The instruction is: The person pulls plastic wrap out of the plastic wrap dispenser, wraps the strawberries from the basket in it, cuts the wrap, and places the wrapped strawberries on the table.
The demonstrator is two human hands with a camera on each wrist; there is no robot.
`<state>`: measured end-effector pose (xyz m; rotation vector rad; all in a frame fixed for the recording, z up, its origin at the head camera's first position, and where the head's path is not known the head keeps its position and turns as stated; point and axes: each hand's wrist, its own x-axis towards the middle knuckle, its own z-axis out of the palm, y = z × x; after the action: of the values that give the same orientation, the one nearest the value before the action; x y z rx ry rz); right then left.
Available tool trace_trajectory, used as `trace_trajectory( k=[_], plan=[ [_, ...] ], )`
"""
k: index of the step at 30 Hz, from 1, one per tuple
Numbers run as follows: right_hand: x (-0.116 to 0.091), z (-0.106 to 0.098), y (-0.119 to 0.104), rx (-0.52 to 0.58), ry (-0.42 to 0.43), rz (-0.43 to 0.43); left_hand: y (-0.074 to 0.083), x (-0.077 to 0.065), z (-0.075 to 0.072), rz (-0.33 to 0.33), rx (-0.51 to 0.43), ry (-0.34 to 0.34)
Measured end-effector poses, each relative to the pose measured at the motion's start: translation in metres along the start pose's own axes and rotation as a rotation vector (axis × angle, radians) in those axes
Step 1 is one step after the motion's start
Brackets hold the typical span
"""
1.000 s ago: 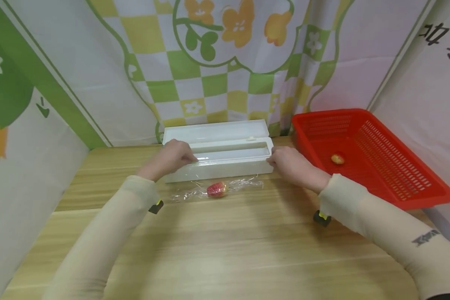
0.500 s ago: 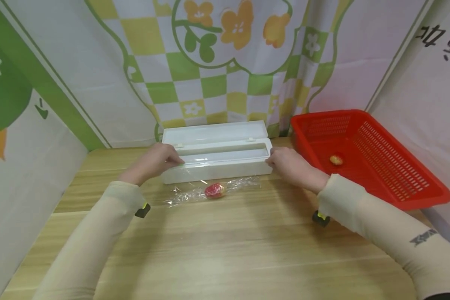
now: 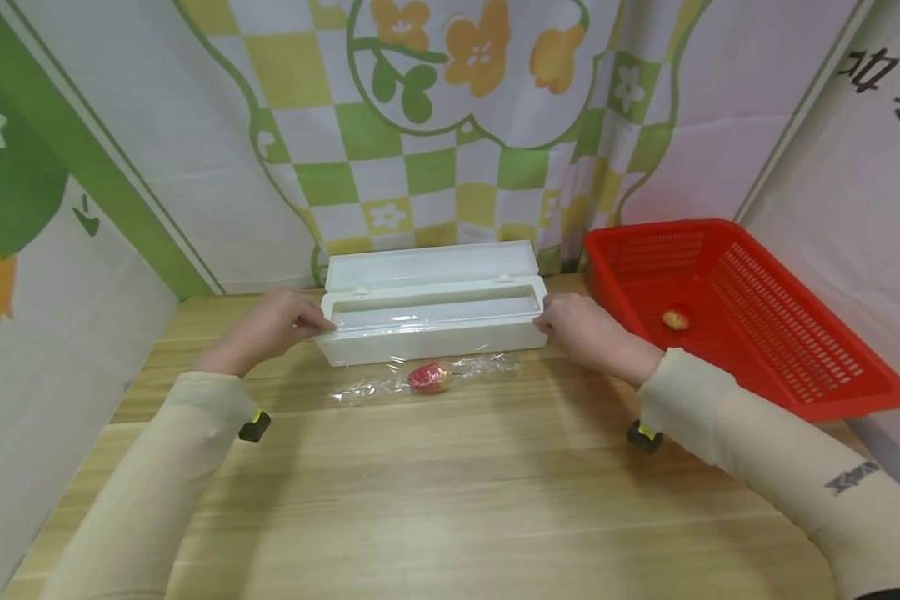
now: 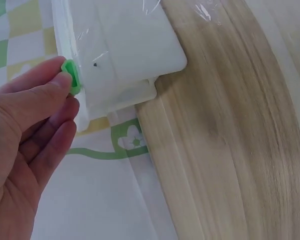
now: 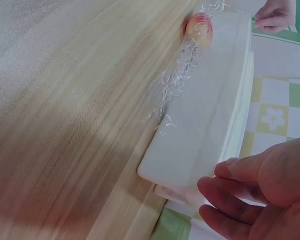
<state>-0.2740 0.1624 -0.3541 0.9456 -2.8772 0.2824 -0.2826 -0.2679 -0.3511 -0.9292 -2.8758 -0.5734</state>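
Note:
A long white cling film dispenser (image 3: 435, 342) lies at the back of the table, lid raised behind it. Near its left end my left hand (image 3: 266, 329) pinches a small green slide cutter (image 4: 72, 77) between thumb and forefinger, at the dispenser's edge. My right hand (image 3: 585, 333) grips the dispenser's right end with thumb and forefinger; its other fingers curve loosely in the right wrist view. In front of the dispenser lies a small red-and-yellow fruit, apple-like (image 3: 429, 377), wrapped in clear cling film (image 3: 483, 365) with crumpled ends spread to both sides.
A red plastic basket (image 3: 765, 387) with slotted sides stands at the right, holding another small red-and-yellow fruit (image 3: 675, 317). A patterned cloth (image 3: 450, 192) hangs close behind the dispenser. The wooden table (image 3: 450, 492) stretches out in front.
My left hand has slid left along the dispenser's edge, from part-way in to its left end. My right hand has stayed at the right end.

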Motion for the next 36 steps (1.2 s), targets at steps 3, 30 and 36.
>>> trace_trajectory(
  k=[3,30,36],
  plan=[
    [-0.001,0.000,0.000,-0.001,0.000,-0.001,0.002,0.000,0.000,-0.043,-0.010,-0.009],
    [-0.001,-0.002,0.004,0.023,-0.036,0.022,0.013,-0.006,0.013,-0.134,0.041,0.092],
    [0.000,-0.003,0.004,0.025,-0.036,0.024,0.032,0.000,0.027,-0.025,0.035,0.168]
  ],
)
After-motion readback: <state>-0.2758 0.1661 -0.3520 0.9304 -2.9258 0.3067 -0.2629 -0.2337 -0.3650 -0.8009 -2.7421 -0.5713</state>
